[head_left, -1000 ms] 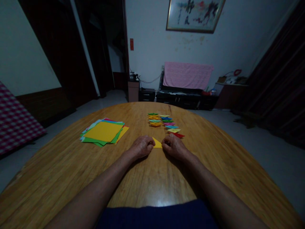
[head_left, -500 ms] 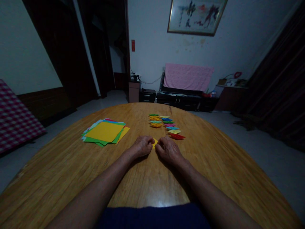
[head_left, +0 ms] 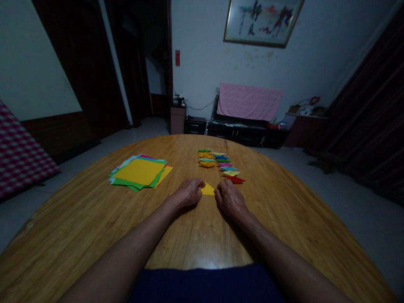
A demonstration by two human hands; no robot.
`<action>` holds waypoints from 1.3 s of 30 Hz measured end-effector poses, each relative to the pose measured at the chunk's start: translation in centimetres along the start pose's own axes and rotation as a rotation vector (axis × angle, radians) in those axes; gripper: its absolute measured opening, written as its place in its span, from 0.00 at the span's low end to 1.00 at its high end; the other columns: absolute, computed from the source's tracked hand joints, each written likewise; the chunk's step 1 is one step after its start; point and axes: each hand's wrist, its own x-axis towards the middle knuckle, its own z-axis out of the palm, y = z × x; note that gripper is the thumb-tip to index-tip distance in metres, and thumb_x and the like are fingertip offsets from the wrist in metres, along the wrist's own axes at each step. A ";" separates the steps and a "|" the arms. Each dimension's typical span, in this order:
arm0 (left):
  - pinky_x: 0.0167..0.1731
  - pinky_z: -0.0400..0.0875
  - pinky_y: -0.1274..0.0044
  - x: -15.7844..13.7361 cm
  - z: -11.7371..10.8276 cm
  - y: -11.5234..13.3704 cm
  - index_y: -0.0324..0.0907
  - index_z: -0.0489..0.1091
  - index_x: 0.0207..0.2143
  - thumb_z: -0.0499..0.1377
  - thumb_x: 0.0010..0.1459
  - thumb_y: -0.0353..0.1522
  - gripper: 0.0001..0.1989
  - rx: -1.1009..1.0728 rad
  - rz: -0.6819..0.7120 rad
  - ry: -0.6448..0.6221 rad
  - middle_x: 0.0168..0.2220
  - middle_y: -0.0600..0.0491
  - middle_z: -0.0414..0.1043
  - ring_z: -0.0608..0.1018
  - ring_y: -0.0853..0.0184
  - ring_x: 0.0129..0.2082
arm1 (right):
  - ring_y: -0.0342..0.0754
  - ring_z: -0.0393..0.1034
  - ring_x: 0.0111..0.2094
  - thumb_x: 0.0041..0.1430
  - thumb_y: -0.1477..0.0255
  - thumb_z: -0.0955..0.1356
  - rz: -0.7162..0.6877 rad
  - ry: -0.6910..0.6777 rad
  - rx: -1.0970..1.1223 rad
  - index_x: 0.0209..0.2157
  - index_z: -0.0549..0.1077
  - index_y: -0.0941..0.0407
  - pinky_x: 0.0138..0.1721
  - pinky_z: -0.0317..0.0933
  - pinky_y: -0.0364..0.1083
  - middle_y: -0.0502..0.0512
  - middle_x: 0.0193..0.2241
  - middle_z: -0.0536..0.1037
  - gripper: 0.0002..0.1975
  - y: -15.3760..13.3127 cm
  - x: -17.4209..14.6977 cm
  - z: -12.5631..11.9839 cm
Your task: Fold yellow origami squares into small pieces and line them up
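Observation:
A small folded piece of yellow paper (head_left: 208, 189) lies on the table between my hands, its visible part roughly triangular. My left hand (head_left: 190, 192) is closed with thumb and fingers pinching the paper's left end. At the paper's right corner, the curled fingers of my right hand (head_left: 231, 196) grip it. Just beyond my right hand sits a red folded paper boat (head_left: 235, 179). Several more small folded paper boats in various colours, among them an orange one (head_left: 207, 164), stand in two rows farther back.
A loose stack of coloured paper sheets (head_left: 139, 171), yellow on top, lies to the left on the round wooden table (head_left: 94, 227). Past the far table edge stand a low dark cabinet (head_left: 221, 131) and something draped with a pink cloth (head_left: 249, 102).
My right hand has moved right, away from my left hand, so more of the yellow paper shows between them. My left hand stays nearly in place.

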 end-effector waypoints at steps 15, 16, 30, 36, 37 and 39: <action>0.46 0.67 0.73 0.3 0.5 -0.5 0.38 0.72 0.47 0.51 0.53 0.24 0.20 -0.079 0.019 0.009 0.45 0.45 0.75 0.75 0.60 0.45 | 0.49 0.64 0.37 0.59 0.66 0.64 -0.066 0.120 0.112 0.35 0.73 0.56 0.39 0.55 0.45 0.56 0.33 0.69 0.10 0.6 -0.9 -0.1; 0.46 0.67 0.73 0.2 0.5 -0.5 0.38 0.72 0.48 0.51 0.53 0.24 0.20 -0.082 0.018 0.015 0.45 0.45 0.75 0.75 0.60 0.45 | 0.50 0.63 0.37 0.57 0.66 0.65 -0.066 0.129 0.113 0.35 0.73 0.56 0.39 0.55 0.46 0.56 0.33 0.69 0.09 0.4 -0.9 -0.1; 0.51 0.61 0.69 -0.4 0.4 -0.5 0.38 0.70 0.43 0.55 0.52 0.39 0.18 0.018 -0.152 0.143 0.48 0.44 0.67 0.66 0.55 0.51 | 0.49 0.61 0.35 0.55 0.68 0.65 -0.092 0.114 0.150 0.31 0.70 0.57 0.36 0.53 0.46 0.56 0.33 0.69 0.06 0.4 -0.5 0.5; 0.51 0.60 0.69 0.0 0.5 -0.4 0.40 0.70 0.40 0.57 0.50 0.39 0.16 -0.016 -0.161 0.120 0.48 0.46 0.67 0.66 0.55 0.53 | 0.51 0.62 0.38 0.54 0.65 0.66 -0.100 0.116 0.191 0.35 0.73 0.57 0.38 0.52 0.47 0.57 0.35 0.70 0.11 -0.1 -0.3 0.8; 0.52 0.60 0.70 0.0 0.6 -0.5 0.40 0.71 0.39 0.57 0.50 0.39 0.16 -0.018 -0.159 0.116 0.48 0.46 0.67 0.66 0.56 0.53 | 0.51 0.62 0.38 0.54 0.65 0.67 -0.097 0.111 0.201 0.35 0.73 0.57 0.38 0.52 0.47 0.57 0.36 0.70 0.11 -0.2 -0.3 0.8; 0.53 0.59 0.70 0.1 0.7 -0.7 0.41 0.71 0.38 0.58 0.49 0.38 0.14 -0.026 -0.162 0.116 0.49 0.47 0.67 0.66 0.57 0.53 | 0.51 0.62 0.38 0.54 0.66 0.67 -0.089 0.095 0.222 0.35 0.73 0.57 0.38 0.51 0.47 0.56 0.35 0.70 0.10 -0.4 -0.2 0.7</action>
